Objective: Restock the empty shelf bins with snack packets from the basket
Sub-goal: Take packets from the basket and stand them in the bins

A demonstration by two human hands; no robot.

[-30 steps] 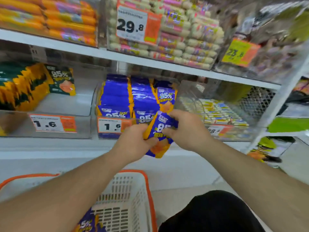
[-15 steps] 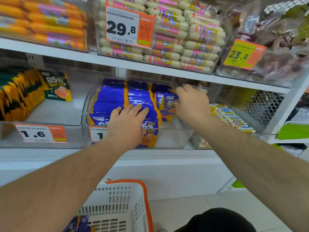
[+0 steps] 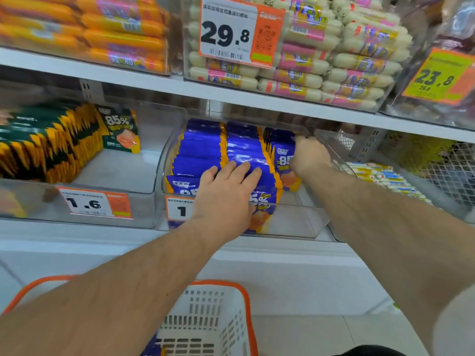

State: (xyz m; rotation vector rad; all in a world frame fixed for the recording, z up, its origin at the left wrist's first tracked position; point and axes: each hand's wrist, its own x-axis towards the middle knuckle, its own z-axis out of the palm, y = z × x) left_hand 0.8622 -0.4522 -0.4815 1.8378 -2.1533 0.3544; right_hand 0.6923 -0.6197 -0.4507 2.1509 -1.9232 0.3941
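Observation:
Three rows of blue snack packets [image 3: 200, 150] stand in a clear shelf bin [image 3: 298, 223] on the middle shelf. My left hand [image 3: 226, 194] lies flat with straight fingers on the front of the middle row. My right hand [image 3: 309, 156] reaches into the right row, its fingers curled over the tops of the blue packets there; the thumb is hidden. The white basket [image 3: 232, 285] with an orange rim sits low in front of me, and a blue packet [image 3: 151, 349] shows in it beneath my left forearm.
A neighbouring clear bin [image 3: 144, 173] on the left holds green and yellow packets [image 3: 51, 142] and has bare floor at its right. A bin of small white sticks [image 3: 385, 176] sits to the right. The upper shelf [image 3: 154, 82] carries sausage packs close above the bins.
A second ago both hands held a blue packet in front of the bin. It now stands in the middle row. My left hand stays on it; my right hand reached deeper into the right row.

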